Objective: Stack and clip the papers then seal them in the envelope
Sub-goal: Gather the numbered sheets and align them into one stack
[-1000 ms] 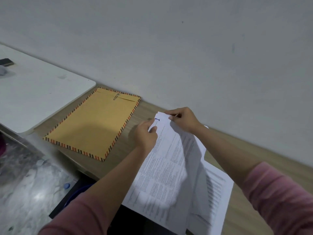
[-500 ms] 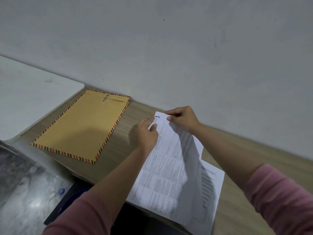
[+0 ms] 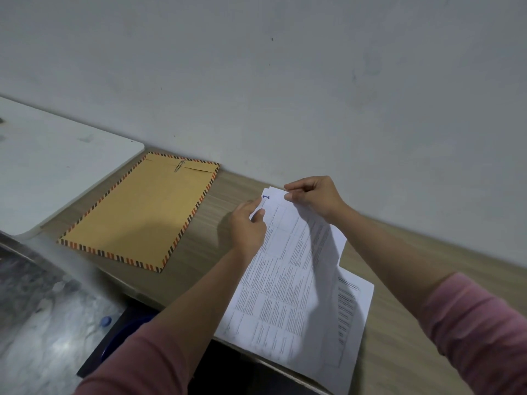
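Observation:
A stack of printed white papers (image 3: 281,283) lies on the wooden desk (image 3: 399,352), its near end hanging over the desk's front edge. The top sheet bears a blue "1" at its far left corner. My left hand (image 3: 247,228) pinches that far left corner. My right hand (image 3: 313,198) pinches the far edge of the papers a little to the right, lifting the sheets there. A brown envelope (image 3: 142,212) with a striped border lies flat to the left, apart from the papers. A metal paper clip (image 3: 179,165) rests on the envelope's far end.
A grey wall runs along the desk's far edge. A white tabletop (image 3: 51,172) adjoins the envelope on the left. Below the desk's front edge are a marbled floor (image 3: 37,337) and a dark object with a blue rim (image 3: 119,337).
Both hands keep their hold on the far end of the papers with hardly any shift. The camera has swung a little, so the envelope and papers sit differently in view.

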`<action>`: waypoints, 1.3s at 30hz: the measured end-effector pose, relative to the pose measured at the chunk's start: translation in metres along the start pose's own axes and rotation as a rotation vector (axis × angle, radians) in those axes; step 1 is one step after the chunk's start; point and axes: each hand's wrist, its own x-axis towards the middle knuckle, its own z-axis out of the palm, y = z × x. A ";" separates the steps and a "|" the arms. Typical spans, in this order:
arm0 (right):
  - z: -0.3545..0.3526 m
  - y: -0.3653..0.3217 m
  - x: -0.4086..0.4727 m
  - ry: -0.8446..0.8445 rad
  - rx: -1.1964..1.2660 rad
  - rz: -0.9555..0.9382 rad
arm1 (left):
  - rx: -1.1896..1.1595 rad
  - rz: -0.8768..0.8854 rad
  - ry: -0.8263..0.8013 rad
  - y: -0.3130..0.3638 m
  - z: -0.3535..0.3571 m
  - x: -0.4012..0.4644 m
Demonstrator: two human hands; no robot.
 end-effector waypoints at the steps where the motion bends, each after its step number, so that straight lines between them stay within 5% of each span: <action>1: -0.001 -0.002 -0.001 0.002 0.002 -0.004 | -0.004 -0.001 -0.003 0.001 -0.001 -0.001; 14: -0.016 -0.054 -0.023 0.067 -0.160 -0.172 | -0.045 0.133 -0.001 0.047 -0.006 -0.009; 23: -0.056 -0.107 -0.043 0.198 -0.008 -0.224 | -0.117 0.432 0.000 0.106 0.002 0.005; 39: -0.057 -0.121 -0.093 0.321 0.076 -0.339 | -0.171 0.527 -0.118 0.141 -0.018 -0.015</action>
